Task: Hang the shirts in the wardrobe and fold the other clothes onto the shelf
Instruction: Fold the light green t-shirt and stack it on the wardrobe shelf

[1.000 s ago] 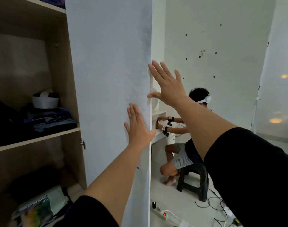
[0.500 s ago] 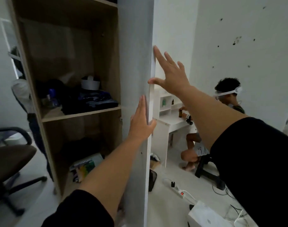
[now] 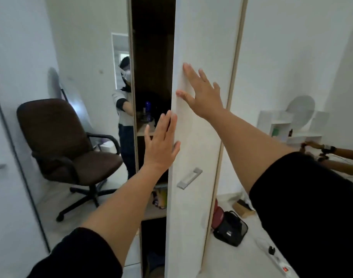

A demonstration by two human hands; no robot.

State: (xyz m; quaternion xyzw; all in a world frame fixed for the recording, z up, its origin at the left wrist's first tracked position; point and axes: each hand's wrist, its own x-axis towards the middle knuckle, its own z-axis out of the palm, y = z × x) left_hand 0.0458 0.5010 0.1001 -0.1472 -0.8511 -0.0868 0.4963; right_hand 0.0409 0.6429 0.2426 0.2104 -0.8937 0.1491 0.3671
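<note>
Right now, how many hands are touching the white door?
2. The left hand presses flat near the wardrobe door's left edge, and the right hand presses higher up on its face. None seem hidden.

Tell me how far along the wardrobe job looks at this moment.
Done: some dark items sit on the shelf; whether folded cannot be told. In hand: left hand and right hand lie flat on the wardrobe door, leaving a narrow gap. Left: no loose clothes or hung shirts show, so this cannot be judged.

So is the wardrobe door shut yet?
Not quite: the wardrobe door is ajar, a dark gap showing a shelf; both hands press it.
</note>
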